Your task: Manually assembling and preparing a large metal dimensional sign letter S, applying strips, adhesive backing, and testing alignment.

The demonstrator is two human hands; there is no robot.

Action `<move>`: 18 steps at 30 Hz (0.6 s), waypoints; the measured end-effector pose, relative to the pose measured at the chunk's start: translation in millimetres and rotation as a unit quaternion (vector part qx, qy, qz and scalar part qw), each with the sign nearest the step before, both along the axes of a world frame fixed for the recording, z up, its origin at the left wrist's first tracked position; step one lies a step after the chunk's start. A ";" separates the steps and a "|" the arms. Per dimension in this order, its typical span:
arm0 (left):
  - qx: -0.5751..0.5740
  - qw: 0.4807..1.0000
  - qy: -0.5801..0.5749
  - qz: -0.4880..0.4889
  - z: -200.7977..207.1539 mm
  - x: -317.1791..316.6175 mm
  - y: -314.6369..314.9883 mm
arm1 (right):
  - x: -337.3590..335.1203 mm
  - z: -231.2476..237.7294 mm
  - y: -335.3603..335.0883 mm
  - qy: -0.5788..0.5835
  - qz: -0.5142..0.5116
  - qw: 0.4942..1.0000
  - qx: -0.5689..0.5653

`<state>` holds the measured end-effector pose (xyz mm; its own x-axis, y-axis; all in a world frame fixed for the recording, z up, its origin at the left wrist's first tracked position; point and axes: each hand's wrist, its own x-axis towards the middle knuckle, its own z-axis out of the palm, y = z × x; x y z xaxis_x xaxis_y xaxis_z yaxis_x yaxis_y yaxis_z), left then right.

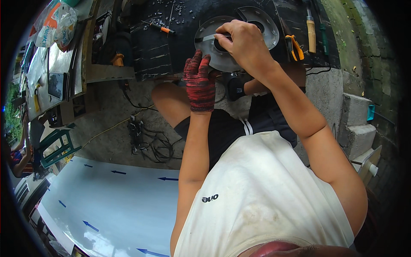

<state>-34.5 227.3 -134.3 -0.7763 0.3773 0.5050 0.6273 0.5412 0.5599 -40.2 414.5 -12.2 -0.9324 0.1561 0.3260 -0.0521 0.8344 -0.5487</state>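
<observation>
A rounded grey metal piece with curved lobes and dark round openings lies on the black marbled tabletop. Over its middle is my bare right hand, thumb and forefinger pinched at the end of a thin pale strip that runs left across the metal. My left hand wears a red and black knit glove. Its fingers stretch up beside the near left rim of the piece; whether they touch it I cannot tell, and the thumb is mostly hidden.
Orange-handled pliers, a wooden-handled tool and a green-handled one lie right. An orange and black screwdriver and scattered small bits lie left. Cables tangle on the floor near a green stool and a pale sheet.
</observation>
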 end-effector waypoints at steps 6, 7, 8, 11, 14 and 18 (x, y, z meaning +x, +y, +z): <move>0.003 1.000 -0.009 0.001 1.6 0.7 -0.2 | 3.9 2.5 8.2 0.011 -0.015 1.000 0.001; -0.003 1.000 -0.008 0.003 1.9 1.0 -0.6 | 4.4 3.3 10.9 0.004 -0.020 1.000 0.002; -0.003 1.000 -0.009 0.003 1.9 1.0 -0.7 | 4.8 4.1 14.0 0.004 -0.023 1.000 0.003; 0.002 1.000 0.000 0.001 1.7 -0.1 0.0 | 5.8 3.9 16.4 -0.009 -0.028 1.000 0.010; 0.001 1.000 0.004 0.002 1.2 -0.4 0.0 | 6.5 1.4 12.5 -0.015 -0.024 1.000 0.008; 0.005 1.000 0.002 0.002 0.7 0.1 0.0 | 6.0 -1.3 6.3 -0.010 -0.017 1.000 0.001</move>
<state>-34.5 227.3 -133.6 -0.7757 0.3692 0.5119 0.6275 0.5377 0.5631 -34.2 420.8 -13.5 -0.9325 0.1878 0.3084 -0.0128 0.8364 -0.5480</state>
